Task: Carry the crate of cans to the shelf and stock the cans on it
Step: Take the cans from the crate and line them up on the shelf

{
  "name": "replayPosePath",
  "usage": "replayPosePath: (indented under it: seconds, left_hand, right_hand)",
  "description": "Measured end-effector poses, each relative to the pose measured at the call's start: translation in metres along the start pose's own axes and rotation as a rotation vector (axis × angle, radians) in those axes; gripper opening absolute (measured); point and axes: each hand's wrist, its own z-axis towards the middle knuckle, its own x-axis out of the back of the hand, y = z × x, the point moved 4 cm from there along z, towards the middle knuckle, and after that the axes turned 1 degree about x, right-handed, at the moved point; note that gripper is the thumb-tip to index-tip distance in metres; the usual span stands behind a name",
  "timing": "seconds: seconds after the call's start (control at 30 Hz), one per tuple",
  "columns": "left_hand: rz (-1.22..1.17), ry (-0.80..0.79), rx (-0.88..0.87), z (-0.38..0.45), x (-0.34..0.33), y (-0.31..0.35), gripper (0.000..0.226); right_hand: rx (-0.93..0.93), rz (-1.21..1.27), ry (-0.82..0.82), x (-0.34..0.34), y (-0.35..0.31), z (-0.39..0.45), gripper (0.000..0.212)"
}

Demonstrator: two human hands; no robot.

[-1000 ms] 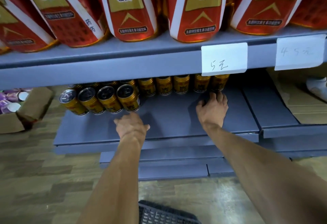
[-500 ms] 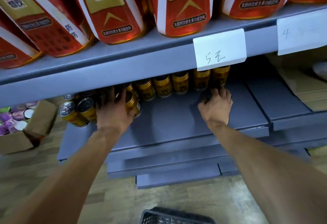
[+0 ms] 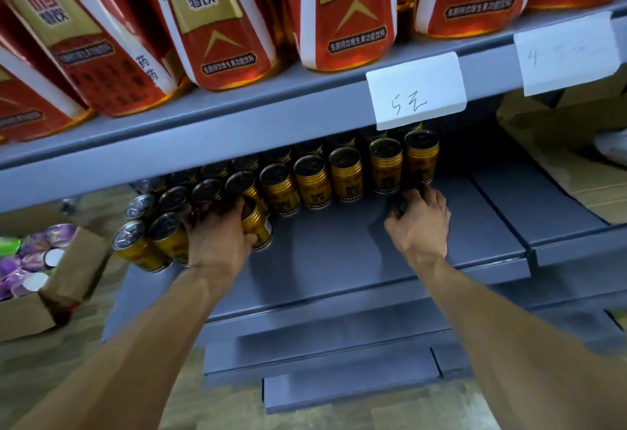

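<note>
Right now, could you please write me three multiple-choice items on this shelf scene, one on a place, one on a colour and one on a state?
1. Where do the gold cans stand?
A. on the grey shelf under the "5" price tag
B. in the cardboard box
C. on the floor

2. What colour are the large packs on the upper shelf?
A. blue and white
B. red and gold
C. green

3. What is the left hand doing?
A. hanging idle
B. lifting the price tag
C. gripping cans at the front left

Answers: 1 A, they line the grey shelf below the tag; 2 B, red with gold panels; 3 C, its fingers wrap round cans.
</note>
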Motion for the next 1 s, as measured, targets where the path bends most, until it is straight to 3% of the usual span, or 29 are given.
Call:
replayPosePath:
  seconds: [0.17, 0.23, 0.3, 0.4, 0.53, 0.63, 0.73, 0.8, 0.9, 1.0]
  left_hand:
    - [0.11, 0.1, -0.03, -0.004, 0.004, 0.007, 0.075]
    - [0.006, 0.155, -0.001, 0.0, 0.013, 0.011, 0.087]
    - [-0.059, 0.1, 0.018, 0.006, 0.011, 0.014, 0.093]
    - [0.11, -0.033, -0.041, 0.008, -0.011, 0.018, 0.102]
    - [0.097, -0.094, -0.009, 0.018, -0.013, 0.019, 0.107]
    - [0.085, -0.168, -0.007, 0.015, -0.015, 0.017, 0.1]
    - [0.05, -0.168, -0.02, 0.011, -0.022, 0.019, 0.097]
    - [0.037, -0.151, -0.03, 0.011, -0.019, 0.02, 0.096]
    - [-0.001, -0.131, -0.039, 0.007, -0.015, 0.024, 0.096]
    - [0.047, 0.003, -0.089, -0.005, -0.009, 0.022, 0.094]
  right_hand:
    - [0.0, 0.004, 0.024, 0.001, -0.003, -0.003, 0.044]
    - [0.001, 0.021, 0.015, 0.001, -0.006, -0.003, 0.042]
    - [-0.005, 0.026, -0.003, -0.002, -0.006, -0.003, 0.034]
    - [-0.013, 0.01, -0.015, -0.002, -0.009, -0.003, 0.033]
    - [-0.023, 0.006, -0.036, 0.002, -0.018, -0.002, 0.036]
    - [0.182, -0.172, -0.02, 0.008, -0.034, -0.012, 0.043]
    - [0.372, -0.343, -0.16, 0.001, -0.043, -0.028, 0.065]
    - [0.373, -0.366, -0.227, -0.006, -0.038, -0.037, 0.074]
    - [0.26, -0.314, -0.196, -0.005, -0.026, -0.037, 0.08]
    - [0.236, -0.295, -0.196, -0.007, -0.029, -0.035, 0.081]
